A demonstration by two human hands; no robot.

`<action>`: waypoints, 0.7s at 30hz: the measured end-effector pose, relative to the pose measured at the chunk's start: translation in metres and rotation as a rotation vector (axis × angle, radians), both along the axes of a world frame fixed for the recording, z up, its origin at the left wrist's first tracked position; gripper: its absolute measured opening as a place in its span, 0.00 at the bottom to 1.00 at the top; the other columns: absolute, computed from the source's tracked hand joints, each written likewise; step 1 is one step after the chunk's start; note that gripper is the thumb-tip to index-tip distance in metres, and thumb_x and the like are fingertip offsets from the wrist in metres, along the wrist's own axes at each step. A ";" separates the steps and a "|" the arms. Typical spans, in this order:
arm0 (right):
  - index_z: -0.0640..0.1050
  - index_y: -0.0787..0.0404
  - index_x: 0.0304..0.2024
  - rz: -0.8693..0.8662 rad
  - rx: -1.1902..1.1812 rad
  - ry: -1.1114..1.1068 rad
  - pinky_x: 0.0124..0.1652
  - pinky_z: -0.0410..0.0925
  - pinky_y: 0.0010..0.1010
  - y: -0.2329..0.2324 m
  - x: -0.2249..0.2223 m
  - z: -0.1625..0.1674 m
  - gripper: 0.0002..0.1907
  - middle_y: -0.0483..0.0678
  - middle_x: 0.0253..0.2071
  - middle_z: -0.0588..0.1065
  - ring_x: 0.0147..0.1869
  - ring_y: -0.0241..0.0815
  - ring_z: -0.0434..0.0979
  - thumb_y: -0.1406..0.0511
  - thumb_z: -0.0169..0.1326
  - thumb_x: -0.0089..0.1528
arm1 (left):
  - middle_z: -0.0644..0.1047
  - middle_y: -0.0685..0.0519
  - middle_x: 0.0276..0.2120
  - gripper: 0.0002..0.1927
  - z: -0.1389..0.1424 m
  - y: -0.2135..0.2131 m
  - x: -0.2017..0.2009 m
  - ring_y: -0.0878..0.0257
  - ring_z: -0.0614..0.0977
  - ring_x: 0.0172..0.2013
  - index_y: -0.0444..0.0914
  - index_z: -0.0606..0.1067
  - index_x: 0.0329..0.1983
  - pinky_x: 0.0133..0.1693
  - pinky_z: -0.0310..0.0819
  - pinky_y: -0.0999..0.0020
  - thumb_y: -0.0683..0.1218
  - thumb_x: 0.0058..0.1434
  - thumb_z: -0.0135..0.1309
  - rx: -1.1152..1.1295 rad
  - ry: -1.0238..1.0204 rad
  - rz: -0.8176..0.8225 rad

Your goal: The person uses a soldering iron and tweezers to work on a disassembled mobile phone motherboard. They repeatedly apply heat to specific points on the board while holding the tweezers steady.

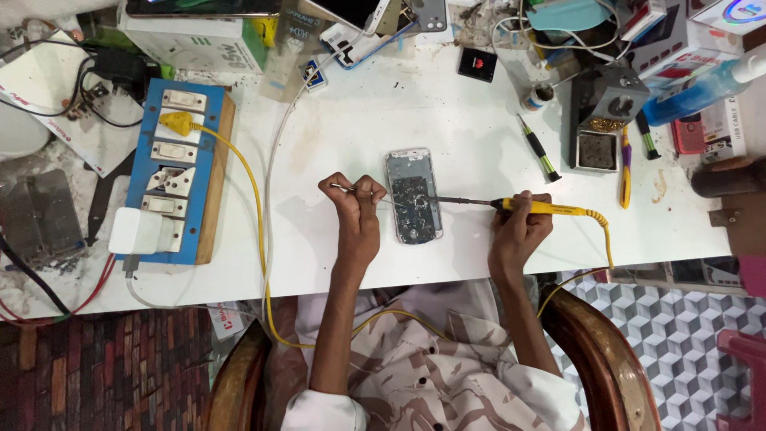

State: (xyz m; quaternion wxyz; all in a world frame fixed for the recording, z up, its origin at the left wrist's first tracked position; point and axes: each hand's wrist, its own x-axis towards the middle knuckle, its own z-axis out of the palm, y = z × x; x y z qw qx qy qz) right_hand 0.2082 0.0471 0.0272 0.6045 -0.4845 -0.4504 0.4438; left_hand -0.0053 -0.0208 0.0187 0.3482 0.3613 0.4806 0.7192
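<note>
The components inside the opened phone (413,195) are too small to be told apart. The tweezers' (363,191) grip is hidden within the left hand (357,209). The soldering iron's (519,206) yellow cord is lost below the table (447,112) edge.

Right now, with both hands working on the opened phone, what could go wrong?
1. The soldering iron in the right hand might slip and scorch the opened phone.
2. Its yellow cable crosses the white table and lap; a snag could jerk the tip.
3. The left hand, holding tweezers, is close to the tip.
</note>
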 end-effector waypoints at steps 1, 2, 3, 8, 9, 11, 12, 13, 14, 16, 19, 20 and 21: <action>0.65 0.59 0.35 0.002 0.016 0.002 0.25 0.60 0.21 0.001 0.001 -0.001 0.13 0.40 0.24 0.64 0.23 0.28 0.61 0.63 0.45 0.75 | 0.61 0.52 0.29 0.10 0.000 0.001 0.000 0.64 0.63 0.34 0.43 0.47 0.45 0.43 0.61 0.69 0.45 0.80 0.33 -0.004 -0.018 -0.003; 0.65 0.59 0.35 0.004 0.029 0.002 0.25 0.60 0.21 0.001 0.001 -0.001 0.13 0.40 0.24 0.64 0.23 0.28 0.61 0.63 0.45 0.75 | 0.61 0.52 0.29 0.10 0.000 0.001 0.000 0.65 0.62 0.34 0.43 0.47 0.45 0.42 0.61 0.69 0.45 0.80 0.33 -0.009 -0.037 -0.005; 0.65 0.59 0.35 0.008 0.041 0.001 0.25 0.60 0.21 0.001 0.003 -0.002 0.13 0.40 0.24 0.64 0.23 0.28 0.61 0.63 0.45 0.75 | 0.61 0.52 0.28 0.09 0.000 0.001 0.001 0.65 0.62 0.34 0.42 0.47 0.45 0.41 0.60 0.69 0.45 0.79 0.33 -0.017 -0.057 -0.005; 0.64 0.59 0.33 -0.015 0.010 0.033 0.23 0.58 0.21 0.003 0.005 -0.003 0.13 0.41 0.23 0.63 0.21 0.29 0.60 0.64 0.46 0.74 | 0.62 0.52 0.28 0.10 -0.002 0.002 0.003 0.64 0.63 0.34 0.42 0.46 0.45 0.44 0.62 0.69 0.44 0.80 0.33 0.000 -0.006 0.005; 0.64 0.58 0.33 -0.026 0.002 0.051 0.22 0.57 0.21 0.003 0.005 -0.004 0.13 0.40 0.23 0.63 0.21 0.29 0.60 0.65 0.46 0.74 | 0.63 0.52 0.28 0.10 -0.002 0.002 0.002 0.64 0.63 0.34 0.42 0.46 0.45 0.44 0.62 0.69 0.43 0.80 0.33 -0.005 -0.003 0.003; 0.64 0.58 0.33 -0.023 0.007 0.037 0.22 0.57 0.21 0.003 0.005 -0.004 0.13 0.41 0.22 0.63 0.21 0.29 0.60 0.64 0.46 0.74 | 0.63 0.52 0.28 0.09 -0.002 0.002 0.001 0.64 0.63 0.34 0.42 0.47 0.46 0.44 0.63 0.69 0.43 0.80 0.32 -0.006 0.014 0.010; 0.64 0.58 0.33 -0.022 0.009 0.027 0.22 0.57 0.21 0.003 0.005 -0.003 0.13 0.41 0.22 0.63 0.21 0.29 0.60 0.64 0.45 0.74 | 0.63 0.52 0.29 0.09 -0.002 0.002 0.002 0.64 0.63 0.34 0.42 0.47 0.46 0.44 0.63 0.69 0.43 0.80 0.32 -0.006 0.020 0.012; 0.64 0.58 0.34 -0.030 0.002 0.029 0.22 0.57 0.21 0.003 0.005 -0.003 0.13 0.40 0.22 0.63 0.21 0.28 0.60 0.64 0.46 0.74 | 0.62 0.52 0.29 0.09 -0.003 0.003 0.002 0.64 0.63 0.34 0.42 0.47 0.46 0.44 0.63 0.68 0.43 0.80 0.33 -0.006 0.021 0.013; 0.64 0.58 0.34 -0.038 -0.004 0.032 0.23 0.58 0.20 0.004 0.005 -0.004 0.13 0.40 0.23 0.64 0.22 0.28 0.60 0.63 0.46 0.74 | 0.62 0.52 0.29 0.09 -0.003 0.003 0.001 0.64 0.63 0.34 0.42 0.47 0.46 0.45 0.63 0.68 0.43 0.80 0.33 -0.006 0.022 0.014; 0.65 0.58 0.35 -0.036 -0.012 0.040 0.23 0.59 0.20 0.003 0.006 -0.004 0.13 0.40 0.24 0.64 0.22 0.28 0.61 0.63 0.46 0.74 | 0.62 0.52 0.29 0.09 -0.003 0.002 0.002 0.64 0.63 0.34 0.42 0.47 0.46 0.45 0.63 0.68 0.43 0.80 0.33 -0.004 0.018 0.015; 0.65 0.58 0.35 -0.023 -0.003 0.049 0.24 0.60 0.20 0.003 0.006 -0.005 0.12 0.41 0.24 0.65 0.23 0.28 0.62 0.63 0.46 0.75 | 0.62 0.52 0.28 0.09 -0.003 0.003 0.002 0.64 0.63 0.33 0.42 0.47 0.46 0.44 0.63 0.68 0.43 0.80 0.33 0.010 0.012 0.009; 0.65 0.58 0.36 -0.024 -0.001 0.046 0.24 0.61 0.21 0.004 0.005 -0.005 0.12 0.41 0.24 0.65 0.23 0.29 0.62 0.63 0.46 0.75 | 0.61 0.52 0.28 0.09 -0.003 0.003 0.001 0.64 0.63 0.33 0.42 0.47 0.46 0.44 0.63 0.68 0.43 0.80 0.33 0.009 0.016 0.008; 0.65 0.58 0.36 -0.024 -0.001 0.041 0.24 0.61 0.21 0.004 0.006 -0.005 0.12 0.41 0.24 0.65 0.23 0.29 0.63 0.62 0.46 0.75 | 0.61 0.52 0.28 0.10 -0.003 0.003 0.001 0.64 0.63 0.33 0.42 0.47 0.46 0.44 0.63 0.68 0.43 0.80 0.33 0.006 0.017 0.007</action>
